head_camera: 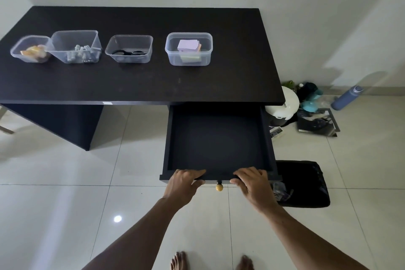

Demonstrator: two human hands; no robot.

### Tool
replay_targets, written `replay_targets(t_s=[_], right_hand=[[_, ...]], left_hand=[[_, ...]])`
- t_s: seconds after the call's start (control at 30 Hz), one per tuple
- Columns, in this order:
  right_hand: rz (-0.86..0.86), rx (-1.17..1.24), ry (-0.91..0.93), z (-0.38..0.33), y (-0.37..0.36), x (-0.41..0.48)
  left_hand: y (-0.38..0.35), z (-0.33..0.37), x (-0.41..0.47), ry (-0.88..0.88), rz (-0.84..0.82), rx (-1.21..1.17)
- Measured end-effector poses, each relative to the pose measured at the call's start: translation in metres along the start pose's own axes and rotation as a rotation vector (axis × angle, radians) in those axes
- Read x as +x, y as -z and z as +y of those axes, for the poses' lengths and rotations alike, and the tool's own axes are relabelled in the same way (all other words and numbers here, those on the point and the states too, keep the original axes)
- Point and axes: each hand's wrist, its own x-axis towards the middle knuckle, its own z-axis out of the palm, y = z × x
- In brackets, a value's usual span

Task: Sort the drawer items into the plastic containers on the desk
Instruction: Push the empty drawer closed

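The black drawer (219, 138) is pulled out from under the dark desk (140, 81), and nothing shows inside it. My left hand (184, 184) and my right hand (252, 184) both grip its front edge, either side of a yellow knob (219, 187). Several clear plastic containers stand in a row on the desk: one with orange items (30, 49), a taller one with small metal clips (76, 47), one with black scissors (129, 48), and one with pastel sticky notes (189, 48).
Right of the desk, clutter lies on the tiled floor: a white appliance (285, 105), dark bottles, a blue water bottle (346, 97) and a black bag (304, 184) beside the drawer. My bare feet show at the bottom edge.
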Motion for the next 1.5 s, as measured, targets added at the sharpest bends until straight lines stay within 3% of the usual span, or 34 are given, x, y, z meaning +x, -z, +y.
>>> replay_targets(t_s=[0.3, 1.13, 1.33, 1.5], right_hand=[[0.074, -0.024, 0.051, -0.001, -0.002, 0.021], [0.093, -0.147, 0.036, 0.041, -0.013, 0.136], [0.107, -0.163, 0.032, 0.045, -0.017, 0.149], [0.105, -0.312, 0.002, 0.043, -0.008, 0.156]], left_hand=[[0.005, -0.01, 0.015, -0.139, 0.149, 0.038], [0.047, -0.002, 0.129, -0.022, 0.116, -0.035], [0.046, -0.005, 0.142, -0.065, 0.169, 0.006], [0.045, -0.009, 0.147, -0.12, 0.336, 0.24]])
